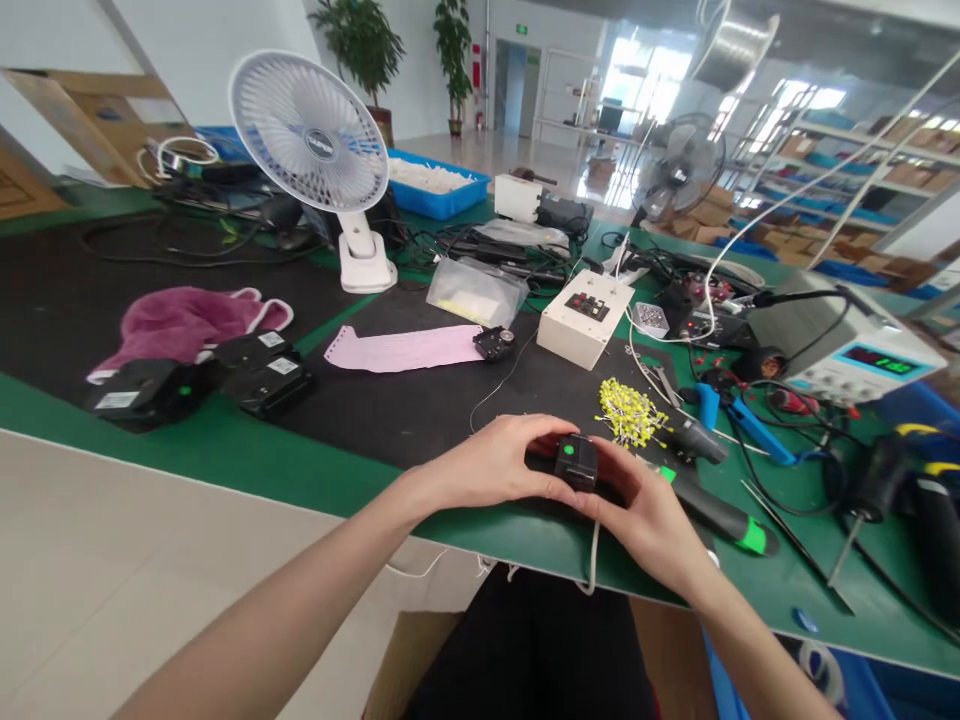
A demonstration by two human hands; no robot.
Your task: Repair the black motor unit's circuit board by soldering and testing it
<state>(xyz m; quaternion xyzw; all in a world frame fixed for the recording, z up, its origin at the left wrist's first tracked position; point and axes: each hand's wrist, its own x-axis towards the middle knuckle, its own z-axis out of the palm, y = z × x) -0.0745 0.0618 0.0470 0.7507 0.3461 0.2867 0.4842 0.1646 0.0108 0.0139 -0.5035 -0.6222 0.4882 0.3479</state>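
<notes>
A small black box-shaped device (576, 462) with a round green sticker is gripped from both sides near the table's front edge. My left hand (517, 462) closes on its left side, thumb and fingers around it. On the other side, my right hand (637, 500) pinches it with thumb and fingers. A pale cable (595, 560) hangs below my right hand over the edge; where it begins is hidden. Just beyond my right hand lies a pile of yellow-headed pins or small parts (631, 412). A black-and-green handled tool (720, 515) rests right of that hand.
Several black devices (142, 395) and a purple cloth (187, 320) lie at left. A pink paper strip (409, 350), white switch box (577, 335) and white fan (315, 140) stand or lie farther back. Blue cutters (757, 425), an electric screwdriver (870, 475) and a power supply (855, 340) occupy the right.
</notes>
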